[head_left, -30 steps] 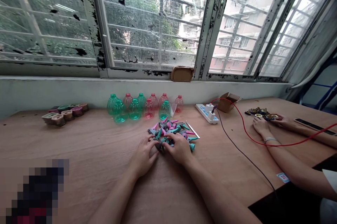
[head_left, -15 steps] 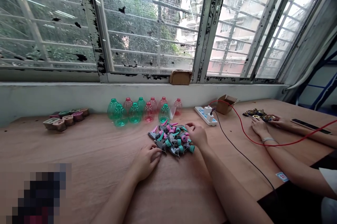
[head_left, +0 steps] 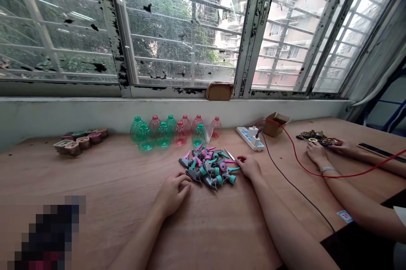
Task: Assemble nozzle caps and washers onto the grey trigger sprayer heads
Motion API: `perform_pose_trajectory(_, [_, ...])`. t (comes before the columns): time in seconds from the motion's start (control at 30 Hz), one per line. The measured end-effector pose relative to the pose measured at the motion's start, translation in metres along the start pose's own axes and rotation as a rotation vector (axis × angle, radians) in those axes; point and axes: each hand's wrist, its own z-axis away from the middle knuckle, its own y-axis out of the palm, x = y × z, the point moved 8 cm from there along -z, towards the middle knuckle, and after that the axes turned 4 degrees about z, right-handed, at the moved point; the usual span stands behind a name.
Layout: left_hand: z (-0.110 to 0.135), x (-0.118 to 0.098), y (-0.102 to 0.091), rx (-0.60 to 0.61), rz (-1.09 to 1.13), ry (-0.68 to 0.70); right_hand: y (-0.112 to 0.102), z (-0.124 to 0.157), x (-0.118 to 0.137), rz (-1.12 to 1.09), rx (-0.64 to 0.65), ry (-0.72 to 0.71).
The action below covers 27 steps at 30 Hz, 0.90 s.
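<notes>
A heap of trigger spray heads (head_left: 207, 169) in grey, teal and pink lies on the wooden table in front of me. My left hand (head_left: 173, 192) rests at the heap's near left side, its fingers loosely bent and apart, holding nothing. On the right side, my right hand (head_left: 250, 167) lies low on the table with its fingertips at the heap's edge. A thin white strip (head_left: 230, 154) slants up and left from close to those fingertips; whether they touch it I cannot tell. Behind the heap stand several clear green bottles (head_left: 163, 135) and pink bottles (head_left: 179, 133), without tops.
A power strip (head_left: 250, 139) with plugs and a small cardboard box (head_left: 275, 124) stand to the right. Red cable (head_left: 294, 151) and black cable (head_left: 285, 181) cross the table. Small containers (head_left: 83, 141) sit at left. Another person's hands (head_left: 317, 155) work on metallic parts at far right.
My right hand has drawn back to the right, off the heap's edge, uncovering the white strip and a teal lever. My left hand has shifted slightly left, away from the spray heads.
</notes>
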Motion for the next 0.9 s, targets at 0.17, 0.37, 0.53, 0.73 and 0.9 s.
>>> perform_pose_trajectory(0.17, [-0.0005, -0.0002, -0.0021, 0.006, 0.015, -0.023, -0.0026, 0.0024, 0.0068, 0.024, -0.001, -0.010])
perform_pose_trajectory(0.37, [-0.0009, -0.0001, -0.0028, 0.004, 0.012, -0.015, -0.0057, 0.0060, 0.0100, 0.048, 0.000, -0.009])
perform_pose_trajectory(0.53, [-0.0010, -0.0006, -0.0033, 0.003, 0.000, -0.020, -0.0070, 0.0061, 0.0072, 0.082, 0.002, 0.019])
perform_pose_trajectory(0.73, [-0.0009, -0.0026, -0.0026, 0.015, 0.016, -0.026, -0.0057, 0.0079, 0.0066, 0.105, 0.010, 0.030])
perform_pose_trajectory(0.9, [-0.0003, -0.0002, -0.0012, 0.020, 0.020, -0.029, -0.0044, 0.0094, 0.0103, 0.112, 0.030, 0.014])
